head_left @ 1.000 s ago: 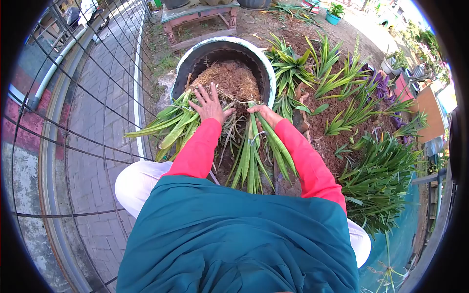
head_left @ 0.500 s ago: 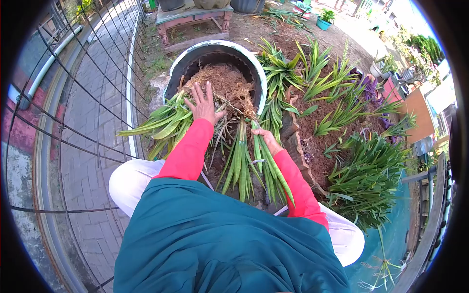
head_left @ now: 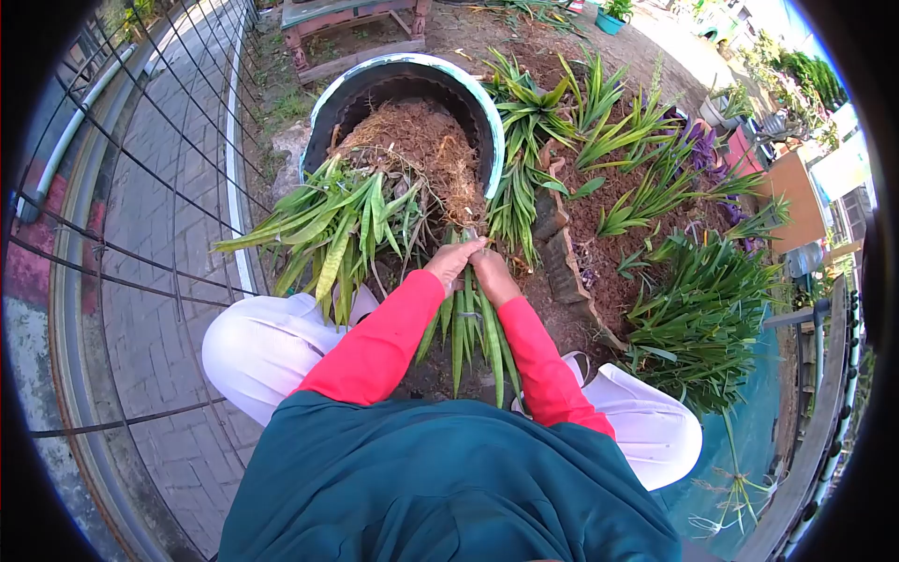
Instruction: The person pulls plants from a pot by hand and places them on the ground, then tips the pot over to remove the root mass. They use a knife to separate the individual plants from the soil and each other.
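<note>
Apparently midway, the left hand (head_left: pixel 453 261) and right hand (head_left: pixel 494 276) are clamping long leaves (head_left: pixel 458 339), with root-bound soil (head_left: pixel 421 140) occupying the pot (head_left: pixel 491 114).

Two hands (head_left: pixel 453 261), two red sleeves (head_left: pixel 379 342), one large tub (head_left: pixel 405 60), one wooden bench (head_left: pixel 356 13)

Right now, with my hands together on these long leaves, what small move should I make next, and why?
Probably ease the leaf bunch gently away from the root mass: your left hand and right hand meet at its upper end, right below the tangled roots, which look attached to it.
</note>
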